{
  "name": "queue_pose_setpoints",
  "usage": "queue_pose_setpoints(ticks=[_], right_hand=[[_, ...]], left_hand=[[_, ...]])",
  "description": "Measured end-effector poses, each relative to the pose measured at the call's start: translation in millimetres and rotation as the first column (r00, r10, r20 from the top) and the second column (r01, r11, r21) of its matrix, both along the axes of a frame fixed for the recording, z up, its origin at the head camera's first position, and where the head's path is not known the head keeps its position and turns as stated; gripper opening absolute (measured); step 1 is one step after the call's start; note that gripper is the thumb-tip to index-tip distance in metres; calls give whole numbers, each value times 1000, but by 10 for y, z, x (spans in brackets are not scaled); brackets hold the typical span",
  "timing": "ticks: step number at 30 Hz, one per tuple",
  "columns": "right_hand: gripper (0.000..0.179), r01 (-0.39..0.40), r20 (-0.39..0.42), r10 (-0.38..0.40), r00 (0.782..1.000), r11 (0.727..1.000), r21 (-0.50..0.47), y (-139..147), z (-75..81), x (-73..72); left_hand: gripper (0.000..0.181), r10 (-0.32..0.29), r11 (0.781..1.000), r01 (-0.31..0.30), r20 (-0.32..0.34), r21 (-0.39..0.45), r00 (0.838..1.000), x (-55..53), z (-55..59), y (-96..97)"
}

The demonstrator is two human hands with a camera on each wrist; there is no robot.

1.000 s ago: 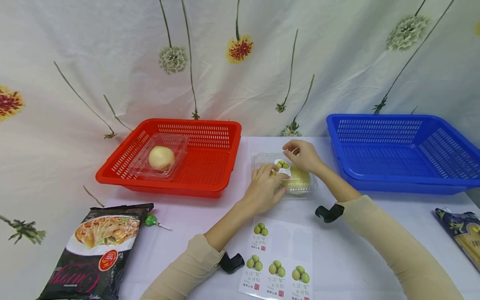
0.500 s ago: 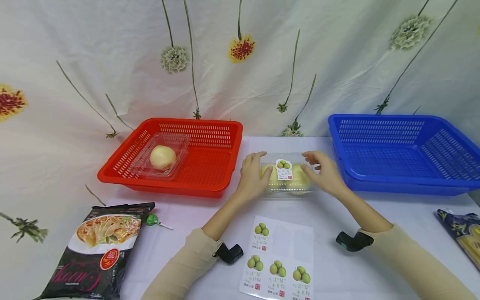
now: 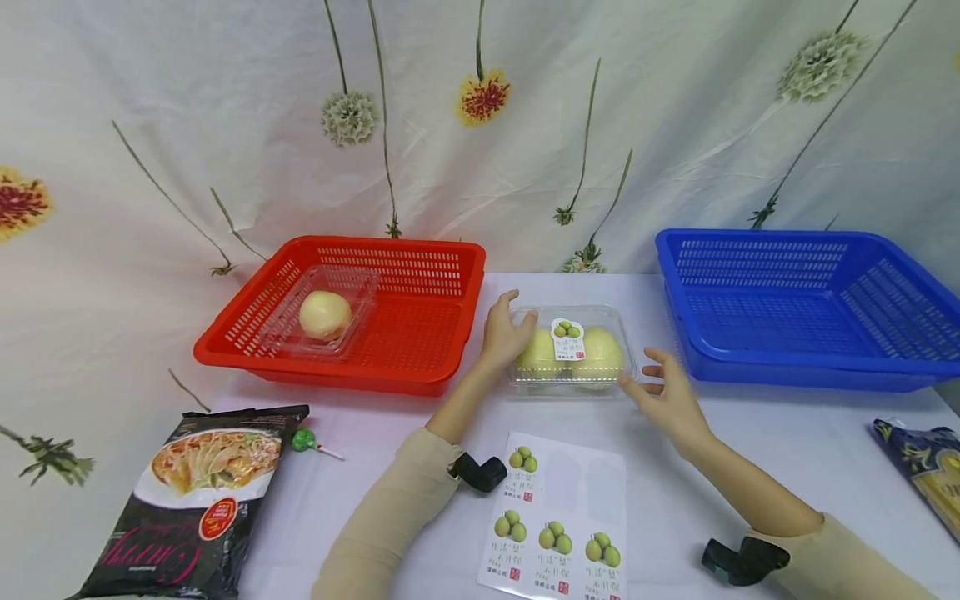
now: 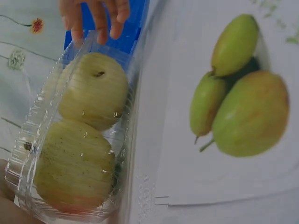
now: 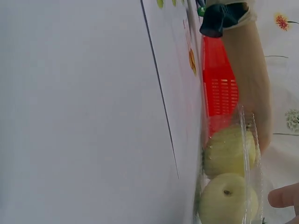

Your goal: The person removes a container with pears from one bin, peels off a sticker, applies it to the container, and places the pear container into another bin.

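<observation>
A clear plastic clamshell box (image 3: 570, 393) with two yellow-green pears (image 3: 602, 354) inside sits on the table, lid down. On its lid is a white label (image 3: 567, 340) printed with green pears. My left hand (image 3: 504, 336) is at the box's left end, thumb over the lid's back corner, fingers extended beyond it. Close to the right front corner, my right hand (image 3: 670, 407) has its fingers spread and loosely bent, holding nothing. Whether its thumb touches the box is hard to tell. Nearer me lies a label sheet (image 3: 566, 462) with several pear labels.
A red basket (image 3: 442, 379) at left holds a clear box (image 3: 273, 337) with a round pale item (image 3: 325, 315). At right is a blue basket (image 3: 810, 367). A black noodle packet (image 3: 180, 508), green lollipop (image 3: 303, 440) and dark blue packet (image 3: 926, 467) lie nearby.
My left hand has gone from over the label to the box's left end. My right hand has moved toward me and rightward, from behind the lid to the right front corner, uncovering the label.
</observation>
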State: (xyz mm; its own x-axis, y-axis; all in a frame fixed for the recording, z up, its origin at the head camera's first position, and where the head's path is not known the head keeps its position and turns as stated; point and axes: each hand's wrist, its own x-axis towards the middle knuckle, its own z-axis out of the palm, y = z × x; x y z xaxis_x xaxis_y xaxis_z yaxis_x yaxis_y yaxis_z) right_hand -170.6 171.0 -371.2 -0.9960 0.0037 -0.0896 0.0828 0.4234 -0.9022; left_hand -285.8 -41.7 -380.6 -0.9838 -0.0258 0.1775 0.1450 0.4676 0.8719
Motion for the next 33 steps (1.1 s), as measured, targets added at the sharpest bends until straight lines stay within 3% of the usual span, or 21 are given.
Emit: queue_pose_setpoints(ticks=[3,5,7,10,14,22,27,30,33], right_hand=[[74,7,88,3,996,993,-115,-26,-48,50],[75,22,142,12,990,973,-229,-55,-83,67],[74,50,190,17,982,936,-347,-84,-115,83],[68,80,234,50,971,853,-515,-122,-155,111],[57,52,236,118,965,791,-609,-169,-185,155],[54,-27,203,181,962,805,-592,-256,-192,128],[47,-23,189,167,968,805,-593,-239,-152,80],[40,-9,188,157,970,792,-611,-216,-116,59],[47,20,202,138,970,780,-626,-190,-77,32]], left_hand=[[52,18,996,-28,120,84,993,-100,-42,-14],[54,17,988,-43,173,149,985,-150,-73,-33],[55,4,976,-48,204,212,979,-183,-98,-53],[49,-31,950,-39,220,308,975,-198,-127,-66],[36,-45,918,-42,210,394,977,-184,-147,-64],[25,-16,883,-70,178,464,984,-144,-158,-64],[24,26,875,-106,172,472,985,-49,-165,-61],[24,51,875,-127,172,467,984,28,-171,-70],[24,67,876,-137,165,463,984,102,-182,-88]])
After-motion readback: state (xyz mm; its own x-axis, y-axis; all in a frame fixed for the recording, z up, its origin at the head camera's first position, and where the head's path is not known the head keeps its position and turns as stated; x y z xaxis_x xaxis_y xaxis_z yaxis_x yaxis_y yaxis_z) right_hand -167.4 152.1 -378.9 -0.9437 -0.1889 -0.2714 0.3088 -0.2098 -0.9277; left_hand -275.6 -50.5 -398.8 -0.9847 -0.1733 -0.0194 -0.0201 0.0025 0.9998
